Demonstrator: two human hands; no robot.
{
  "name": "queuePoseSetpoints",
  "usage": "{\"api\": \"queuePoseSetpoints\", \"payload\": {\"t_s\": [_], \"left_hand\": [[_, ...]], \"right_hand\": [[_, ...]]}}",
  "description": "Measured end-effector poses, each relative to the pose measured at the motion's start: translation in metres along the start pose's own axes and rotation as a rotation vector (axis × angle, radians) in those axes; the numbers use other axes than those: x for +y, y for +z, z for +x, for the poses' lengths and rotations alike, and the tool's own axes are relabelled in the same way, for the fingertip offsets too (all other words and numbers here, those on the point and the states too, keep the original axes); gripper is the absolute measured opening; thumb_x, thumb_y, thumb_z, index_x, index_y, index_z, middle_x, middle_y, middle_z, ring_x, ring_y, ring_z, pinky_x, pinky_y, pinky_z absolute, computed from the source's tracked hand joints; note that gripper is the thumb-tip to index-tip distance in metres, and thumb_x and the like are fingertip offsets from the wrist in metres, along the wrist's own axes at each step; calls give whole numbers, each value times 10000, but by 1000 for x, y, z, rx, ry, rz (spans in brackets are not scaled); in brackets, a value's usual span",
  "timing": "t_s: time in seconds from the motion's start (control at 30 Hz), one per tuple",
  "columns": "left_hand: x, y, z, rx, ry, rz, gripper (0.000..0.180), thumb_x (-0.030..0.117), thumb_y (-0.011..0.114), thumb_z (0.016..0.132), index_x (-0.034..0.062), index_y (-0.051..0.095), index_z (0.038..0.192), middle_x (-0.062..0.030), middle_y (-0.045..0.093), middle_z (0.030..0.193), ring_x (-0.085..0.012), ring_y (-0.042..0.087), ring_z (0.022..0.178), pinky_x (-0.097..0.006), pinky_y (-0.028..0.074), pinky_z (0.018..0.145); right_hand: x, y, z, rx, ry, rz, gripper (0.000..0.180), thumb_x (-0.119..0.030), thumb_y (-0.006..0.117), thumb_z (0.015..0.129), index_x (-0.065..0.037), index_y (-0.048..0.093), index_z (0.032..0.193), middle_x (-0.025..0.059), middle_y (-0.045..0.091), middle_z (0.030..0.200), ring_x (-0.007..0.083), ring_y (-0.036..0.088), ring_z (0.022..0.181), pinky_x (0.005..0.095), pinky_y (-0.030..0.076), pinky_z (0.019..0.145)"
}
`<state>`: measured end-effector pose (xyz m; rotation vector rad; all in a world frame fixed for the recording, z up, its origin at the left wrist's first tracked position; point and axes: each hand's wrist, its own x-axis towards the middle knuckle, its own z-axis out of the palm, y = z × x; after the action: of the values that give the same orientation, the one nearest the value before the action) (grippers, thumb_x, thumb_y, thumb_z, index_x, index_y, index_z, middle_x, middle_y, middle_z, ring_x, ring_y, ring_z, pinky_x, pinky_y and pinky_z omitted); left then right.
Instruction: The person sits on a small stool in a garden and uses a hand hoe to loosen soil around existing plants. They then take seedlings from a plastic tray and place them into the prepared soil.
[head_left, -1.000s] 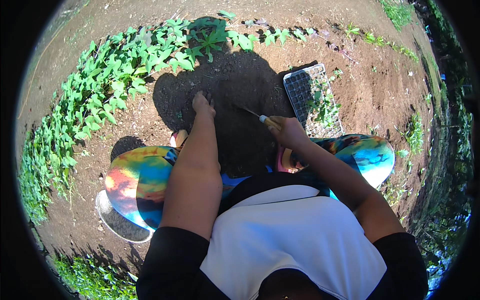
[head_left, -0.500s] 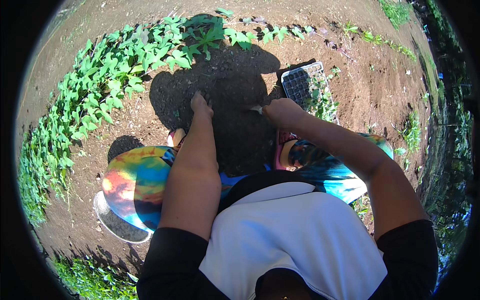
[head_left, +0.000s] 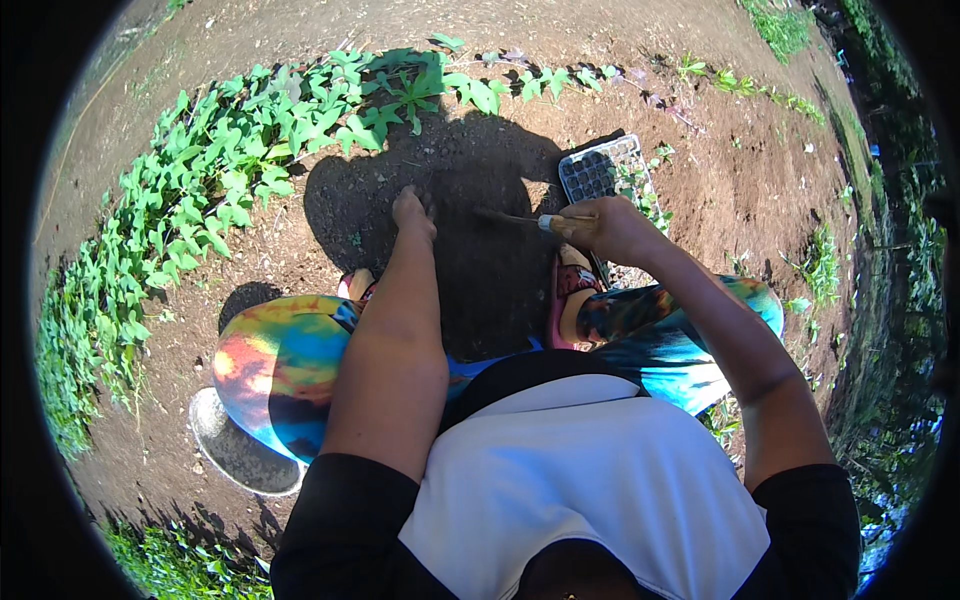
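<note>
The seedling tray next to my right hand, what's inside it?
The seedling tray shows rows of dark cells, with small green seedlings along its right side. The right hand, holding a thin tool, covers its near end.

Thin tool (head_left: pixel 512 217) pointing at shaded soil (head_left: pixel 470 170)

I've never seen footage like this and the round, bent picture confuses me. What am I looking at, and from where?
The camera sits on a person's head and looks down, so its wide lens bends the edges. The person crouches over bare garden soil. The left hand presses into the shaded earth. The right hand grips a thin tool pointing left. Just beyond the right hand lies a dark seedling tray with small plants. Leafy green vines curve along the left, and a round grey dish lies behind the left knee.
</note>
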<state>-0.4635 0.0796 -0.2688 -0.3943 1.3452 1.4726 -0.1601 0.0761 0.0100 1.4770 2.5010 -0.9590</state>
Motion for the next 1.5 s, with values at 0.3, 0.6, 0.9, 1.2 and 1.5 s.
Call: {"api": "queuePoseSetpoints", "payload": {"t_s": [0.3, 0.6, 0.9, 1.2, 1.5], "left_hand": [[9, -22, -5, 87, 106, -68, 350, 280, 552, 981, 91, 590, 1274, -55, 611, 1206, -220, 616, 996, -396, 470, 863], [3, -15, -10, 59, 18, 45, 379, 299, 522, 1009, 129, 552, 1346, -38, 583, 1339, -211, 581, 1138, -414, 442, 980], [-13, -30, 14, -101, 118, 271, 410, 267, 573, 963, 93, 580, 1335, -75, 656, 1180, -218, 611, 1037, -397, 478, 914], [-45, 3, 14, -185, 633, 1143, 518, 183, 607, 906, -32, 523, 1370, -274, 577, 1325, -405, 552, 1253, -442, 434, 1074], [-69, 23, 53, -148, 685, 1377, 502, 267, 506, 961, -55, 525, 1347, -304, 548, 1344, -444, 503, 1283, -460, 367, 1131]], "right_hand": [[-81, 56, 17, -181, -283, -405, 199, -128, 614, 845, 16, 680, 966, 241, 684, 772, 367, 719, 826, 464, 591, 694], [33, 109, 9, 95, 220, 423, 472, -305, 711, 899, -29, 650, 1277, 135, 723, 848, 190, 683, 648, 333, 565, 616], [-16, -127, -15, -138, 103, 331, 330, -151, 642, 974, -50, 657, 1288, 116, 744, 973, 150, 707, 684, 271, 593, 617], [10, -150, 84, -131, 430, 259, 286, -128, 595, 993, -41, 668, 1256, 128, 717, 911, 146, 650, 591, 261, 551, 490], [278, -34, 226, -210, -445, 210, 283, -245, 701, 921, -20, 701, 1094, 88, 691, 817, 146, 658, 602, 278, 541, 498]]}}
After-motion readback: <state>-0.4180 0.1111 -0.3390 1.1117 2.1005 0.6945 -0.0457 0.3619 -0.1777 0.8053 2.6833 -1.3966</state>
